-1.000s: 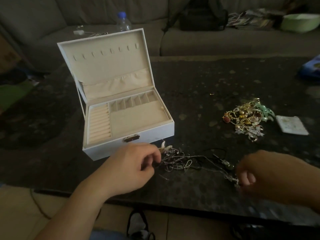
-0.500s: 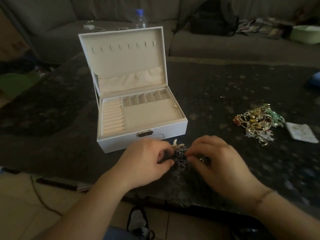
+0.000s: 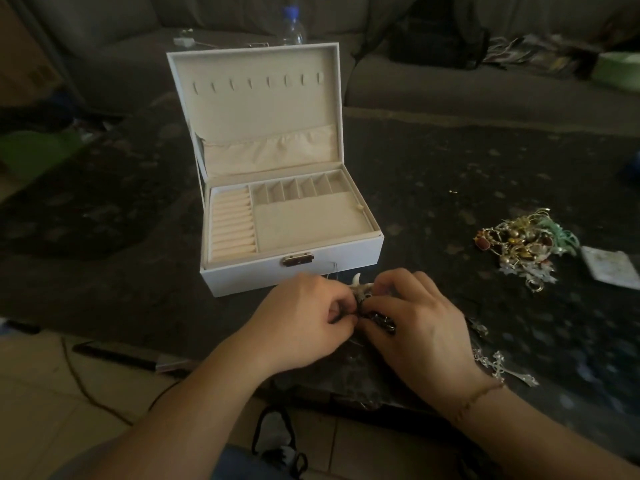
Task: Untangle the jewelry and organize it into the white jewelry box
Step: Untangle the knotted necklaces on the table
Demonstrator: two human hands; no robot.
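- Our left hand (image 3: 304,323) and right hand (image 3: 415,327) meet just before the open white jewelry box (image 3: 291,216), fingers curled, pinching a tangled clump of jewelry (image 3: 363,299)
- A second jewelry pile (image 3: 523,244) lies on the counter (image 3: 450,174), right, well apart
- A cross pendant (image 3: 502,368) lies beside our right wrist

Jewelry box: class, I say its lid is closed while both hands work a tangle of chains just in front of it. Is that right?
Not quite. The head view shows the jewelry box with its lid open and upright. The rest holds: the left hand and right hand work the tangle just in front of it.
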